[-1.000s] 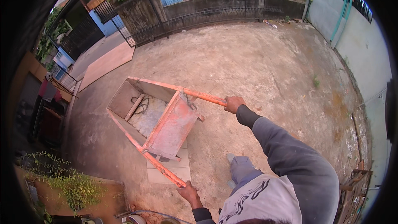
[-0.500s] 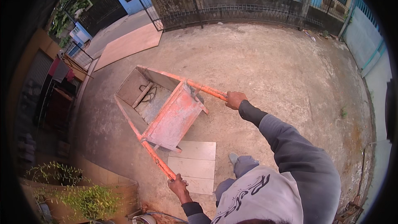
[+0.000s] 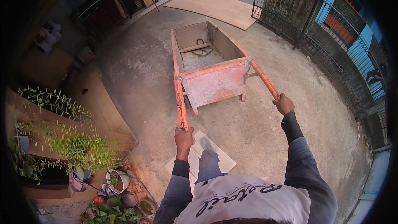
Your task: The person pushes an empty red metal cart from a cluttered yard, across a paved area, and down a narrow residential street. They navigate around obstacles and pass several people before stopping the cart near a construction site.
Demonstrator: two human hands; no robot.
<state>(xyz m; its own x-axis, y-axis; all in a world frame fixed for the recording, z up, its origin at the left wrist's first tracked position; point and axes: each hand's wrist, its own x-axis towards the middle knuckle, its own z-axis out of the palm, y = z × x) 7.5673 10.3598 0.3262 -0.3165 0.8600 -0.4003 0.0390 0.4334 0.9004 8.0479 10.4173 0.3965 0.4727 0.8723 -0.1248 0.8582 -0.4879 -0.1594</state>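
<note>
An orange-red box-shaped cart (image 3: 215, 85) with two long handles stands ahead of me, its bed pointing toward the gateway. My left hand (image 3: 184, 142) is wrapped round the end of its left handle (image 3: 181, 103). Round the end of the right handle (image 3: 265, 81), my right hand (image 3: 284, 104) is closed too. Inside the bed lie a short wooden bar (image 3: 195, 47) and a dark loop of rope or cable (image 3: 205, 52). Short legs show under the near panel; the wheels are mostly hidden.
A large wooden board (image 3: 215, 9) lies across the open gateway. Along the right runs a low wall with a metal fence (image 3: 327, 54). Leafy plants (image 3: 83, 149) and a white pot (image 3: 117, 181) stand at the left. Pale panels (image 3: 222, 157) lie under my foot.
My view and the cart have swung round, so the cart now points straight ahead toward the gateway board. I have stepped onto the pale panels. Both hands keep hold of the handles.
</note>
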